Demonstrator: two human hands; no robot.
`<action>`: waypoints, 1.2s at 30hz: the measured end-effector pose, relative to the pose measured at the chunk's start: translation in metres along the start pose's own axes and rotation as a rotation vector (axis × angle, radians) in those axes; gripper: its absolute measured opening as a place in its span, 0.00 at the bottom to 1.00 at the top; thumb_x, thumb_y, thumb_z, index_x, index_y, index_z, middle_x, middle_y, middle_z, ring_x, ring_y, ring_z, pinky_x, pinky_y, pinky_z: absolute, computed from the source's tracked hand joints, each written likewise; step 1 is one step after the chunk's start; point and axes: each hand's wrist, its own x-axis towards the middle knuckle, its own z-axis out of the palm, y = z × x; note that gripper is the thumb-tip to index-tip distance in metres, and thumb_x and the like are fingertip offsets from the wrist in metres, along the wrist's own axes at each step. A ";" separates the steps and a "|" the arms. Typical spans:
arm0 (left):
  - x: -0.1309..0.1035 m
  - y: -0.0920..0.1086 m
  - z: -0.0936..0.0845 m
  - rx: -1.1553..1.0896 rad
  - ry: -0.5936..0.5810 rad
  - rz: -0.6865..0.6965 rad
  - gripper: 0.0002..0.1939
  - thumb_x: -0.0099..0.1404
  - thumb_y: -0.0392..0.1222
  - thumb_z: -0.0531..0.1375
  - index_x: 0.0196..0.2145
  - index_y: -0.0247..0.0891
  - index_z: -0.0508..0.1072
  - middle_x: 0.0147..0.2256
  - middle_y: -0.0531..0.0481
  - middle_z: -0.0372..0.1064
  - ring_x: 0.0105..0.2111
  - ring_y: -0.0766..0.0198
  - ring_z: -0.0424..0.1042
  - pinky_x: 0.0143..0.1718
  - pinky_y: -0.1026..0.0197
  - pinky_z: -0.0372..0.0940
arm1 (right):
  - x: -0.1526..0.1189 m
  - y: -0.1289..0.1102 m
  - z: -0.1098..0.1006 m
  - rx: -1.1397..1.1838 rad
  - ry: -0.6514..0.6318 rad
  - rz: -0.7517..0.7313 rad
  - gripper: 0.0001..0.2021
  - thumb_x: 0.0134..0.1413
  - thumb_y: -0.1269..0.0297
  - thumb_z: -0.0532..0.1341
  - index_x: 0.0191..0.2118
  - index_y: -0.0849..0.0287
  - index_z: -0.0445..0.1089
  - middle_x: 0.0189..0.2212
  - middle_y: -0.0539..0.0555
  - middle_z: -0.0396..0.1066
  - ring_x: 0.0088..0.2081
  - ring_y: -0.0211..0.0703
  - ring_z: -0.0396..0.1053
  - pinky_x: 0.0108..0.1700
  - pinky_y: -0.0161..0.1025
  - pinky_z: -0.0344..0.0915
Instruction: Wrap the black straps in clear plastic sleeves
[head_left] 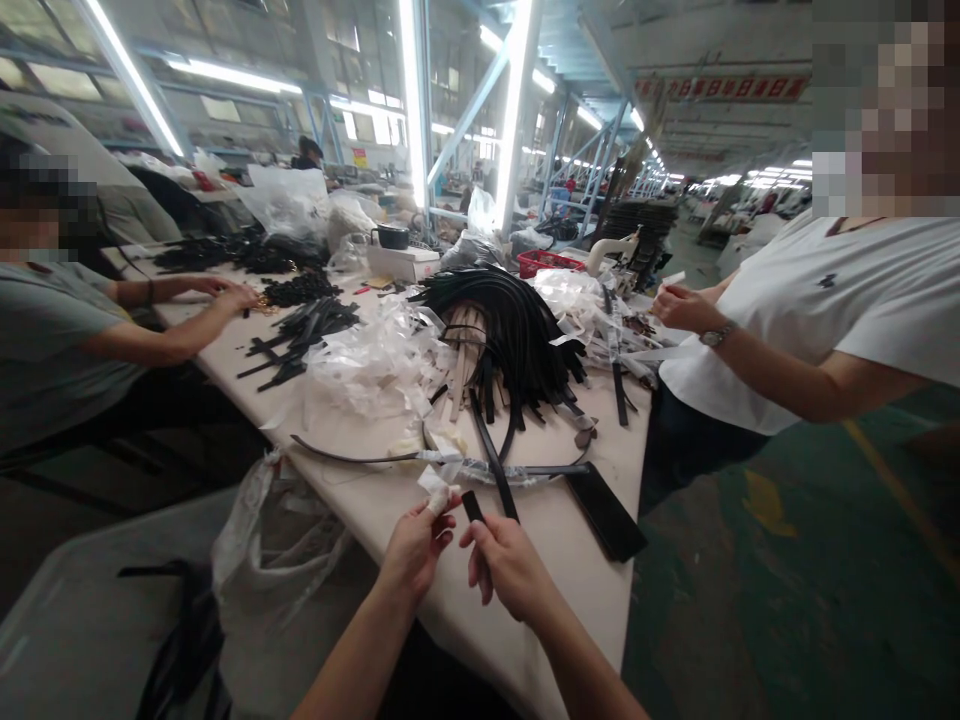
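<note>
My right hand [508, 562] pinches the near end of a black belt strap [491, 460] that runs away from me across the white table [555, 540]. My left hand [416, 545] is beside it, its fingertips closed on a small white scrap of wrapping [437, 490] close to the strap's end. A big heap of black belts [510, 335] lies further up the table, and crumpled clear plastic wrappers [375, 360] sit to its left. Another thin black strap in clear film [360, 458] curves across the table just beyond my hands.
A black flat case [606, 515] lies at the table's right edge. A person in a white shirt [825, 310] stands on the right, hands at the table. A seated person in grey [52, 340] works on the left. A plastic bag [262, 560] hangs near my left.
</note>
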 end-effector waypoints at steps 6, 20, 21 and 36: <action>-0.008 0.000 0.020 -0.074 -0.022 0.020 0.16 0.49 0.43 0.74 0.33 0.31 0.79 0.28 0.46 0.75 0.22 0.69 0.67 0.20 0.68 0.59 | 0.002 0.005 0.018 -0.180 0.085 0.011 0.20 0.66 0.49 0.48 0.37 0.61 0.66 0.16 0.47 0.67 0.11 0.33 0.57 0.13 0.29 0.51; -0.005 0.001 0.014 -0.059 -0.011 0.007 0.13 0.54 0.43 0.71 0.34 0.32 0.79 0.29 0.47 0.74 0.21 0.71 0.66 0.21 0.67 0.62 | 0.004 0.003 0.015 -0.272 0.116 0.017 0.18 0.67 0.55 0.48 0.36 0.61 0.68 0.15 0.48 0.67 0.10 0.34 0.58 0.12 0.28 0.51; -0.006 0.002 0.015 -0.053 -0.013 0.007 0.13 0.54 0.44 0.71 0.35 0.32 0.79 0.30 0.47 0.75 0.21 0.71 0.65 0.21 0.68 0.62 | 0.003 0.003 0.015 -0.271 0.113 0.023 0.18 0.67 0.55 0.48 0.36 0.61 0.68 0.15 0.48 0.67 0.10 0.34 0.58 0.12 0.28 0.51; -0.014 0.011 0.005 0.116 -0.030 0.146 0.21 0.51 0.54 0.71 0.34 0.32 0.81 0.33 0.40 0.79 0.27 0.61 0.74 0.25 0.64 0.60 | -0.004 0.004 0.002 -0.166 -0.052 0.039 0.17 0.62 0.51 0.57 0.35 0.63 0.70 0.25 0.54 0.75 0.18 0.34 0.68 0.20 0.29 0.59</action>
